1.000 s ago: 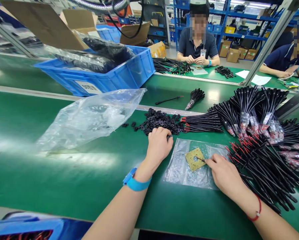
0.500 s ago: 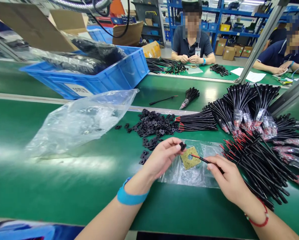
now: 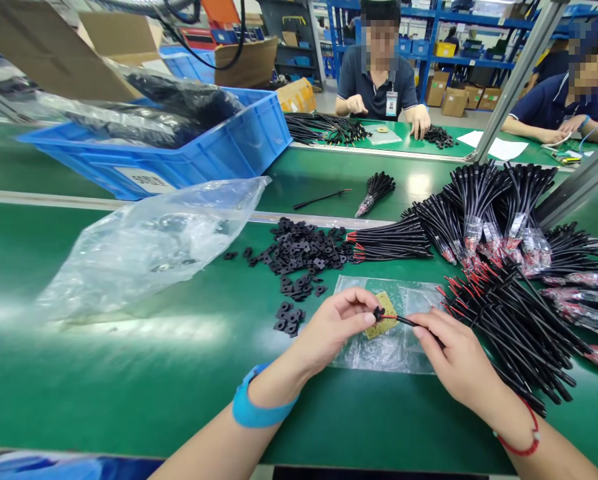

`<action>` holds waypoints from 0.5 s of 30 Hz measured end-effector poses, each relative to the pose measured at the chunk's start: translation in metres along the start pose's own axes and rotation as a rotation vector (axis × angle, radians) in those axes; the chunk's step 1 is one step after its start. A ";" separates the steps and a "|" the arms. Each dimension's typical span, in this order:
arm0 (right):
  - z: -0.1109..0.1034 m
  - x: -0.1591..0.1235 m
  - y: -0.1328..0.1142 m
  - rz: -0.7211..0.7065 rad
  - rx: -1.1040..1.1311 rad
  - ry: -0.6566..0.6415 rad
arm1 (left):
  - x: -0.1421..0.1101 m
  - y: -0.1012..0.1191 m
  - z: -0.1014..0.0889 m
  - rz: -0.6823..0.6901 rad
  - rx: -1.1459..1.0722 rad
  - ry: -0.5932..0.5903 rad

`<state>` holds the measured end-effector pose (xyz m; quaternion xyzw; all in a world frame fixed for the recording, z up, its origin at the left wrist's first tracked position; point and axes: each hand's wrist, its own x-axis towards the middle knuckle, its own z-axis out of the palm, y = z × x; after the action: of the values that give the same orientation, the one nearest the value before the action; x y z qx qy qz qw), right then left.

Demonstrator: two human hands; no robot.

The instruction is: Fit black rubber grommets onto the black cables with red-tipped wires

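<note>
My left hand (image 3: 336,325) pinches a small black rubber piece (image 3: 378,313) between thumb and fingertips. My right hand (image 3: 456,353) grips a thin black wire (image 3: 403,321), and its red tip meets the black piece. Both hands hover above a tan square pad with a central hole (image 3: 387,308), which they mostly hide. The pad lies on a flat clear plastic sheet (image 3: 393,353). A loose heap of similar black rubber pieces (image 3: 299,250) sits left of the pad, with a few stray pieces (image 3: 289,320) just beyond my left hand.
Dense bundles of black wires with red tips (image 3: 513,327) lie to the right, against my right hand. A crumpled clear bag (image 3: 143,250) lies left on the green bench (image 3: 129,393). A blue crate (image 3: 153,150) stands behind it. Co-workers (image 3: 376,77) work across the bench.
My left hand has moved right with the black piece, bringing it to the wire tip. The pad is now mostly covered by my hands.
</note>
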<state>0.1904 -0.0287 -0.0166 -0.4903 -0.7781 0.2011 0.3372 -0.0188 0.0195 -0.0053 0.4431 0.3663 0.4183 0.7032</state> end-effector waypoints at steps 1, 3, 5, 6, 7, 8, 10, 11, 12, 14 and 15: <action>0.001 0.000 0.000 -0.006 -0.018 -0.002 | 0.000 -0.001 0.001 0.016 0.051 0.002; 0.002 -0.001 0.000 -0.028 -0.039 -0.025 | 0.000 -0.003 0.004 0.017 0.129 0.002; 0.004 -0.001 0.000 -0.055 -0.048 -0.052 | -0.001 -0.006 0.008 -0.037 0.134 0.006; 0.005 -0.001 -0.001 -0.070 -0.056 -0.057 | -0.002 -0.008 0.010 -0.074 0.109 0.009; 0.006 -0.001 -0.001 -0.086 -0.073 -0.052 | -0.002 -0.009 0.012 -0.111 0.074 0.010; 0.006 -0.001 -0.001 -0.106 -0.099 -0.040 | -0.003 -0.011 0.013 -0.141 0.038 0.009; 0.007 -0.001 -0.001 -0.151 -0.174 -0.011 | -0.003 -0.013 0.014 -0.175 -0.010 0.002; 0.007 -0.002 -0.001 -0.170 -0.222 -0.001 | -0.003 -0.014 0.015 -0.179 -0.018 0.000; 0.007 -0.002 -0.001 -0.181 -0.269 -0.001 | -0.003 -0.016 0.015 -0.176 -0.015 -0.002; 0.006 -0.003 -0.003 -0.174 -0.330 -0.029 | -0.004 -0.018 0.014 -0.144 0.033 -0.008; 0.005 -0.003 -0.004 -0.159 -0.329 -0.058 | -0.004 -0.018 0.014 -0.112 0.083 -0.010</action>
<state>0.1851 -0.0330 -0.0187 -0.4698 -0.8462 0.0578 0.2447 -0.0033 0.0067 -0.0169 0.4529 0.4042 0.3604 0.7083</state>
